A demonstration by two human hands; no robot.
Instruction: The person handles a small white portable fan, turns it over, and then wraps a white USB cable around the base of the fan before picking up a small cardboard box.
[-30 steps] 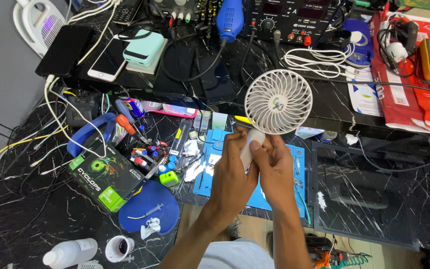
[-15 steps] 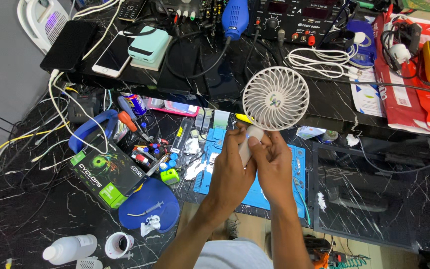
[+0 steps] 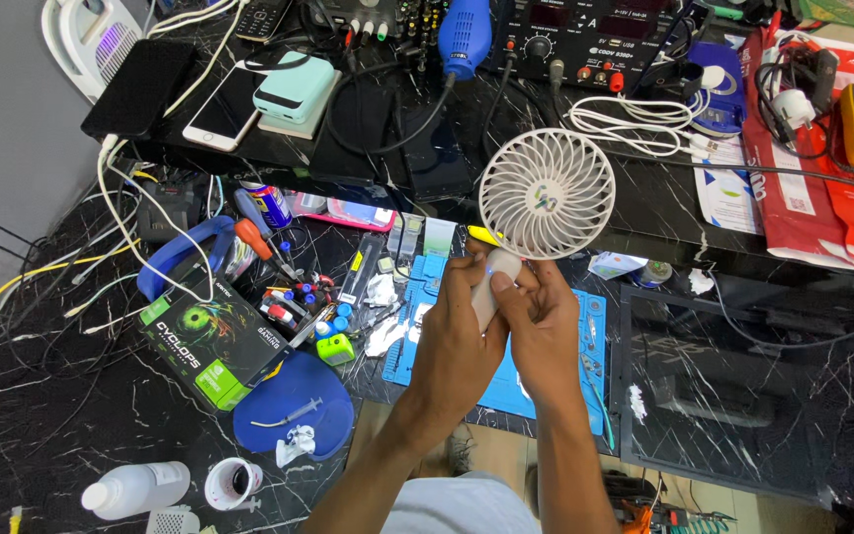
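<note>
A small white hand-held fan (image 3: 547, 193) with a round grille stands upright above the bench. My left hand (image 3: 454, 341) wraps around its white handle from the left. My right hand (image 3: 546, 331) grips the handle from the right, its thumb pressed near the top of the handle, just under the grille. Both hands hover over a blue repair mat (image 3: 506, 381) at the bench's near edge. The lower part of the handle is hidden inside my palms.
A black and green box (image 3: 212, 341), a tray of small tools (image 3: 298, 297) and a blue round pad (image 3: 294, 405) lie to the left. Phones (image 3: 219, 109), cables and a power supply (image 3: 585, 40) crowd the back. A white bottle (image 3: 135, 488) stands front left; red packaging (image 3: 822, 188) lies right.
The fan and both hands have stayed together in nearly the same place. The fingers have shifted slightly on the handle; the view has shifted a little.
</note>
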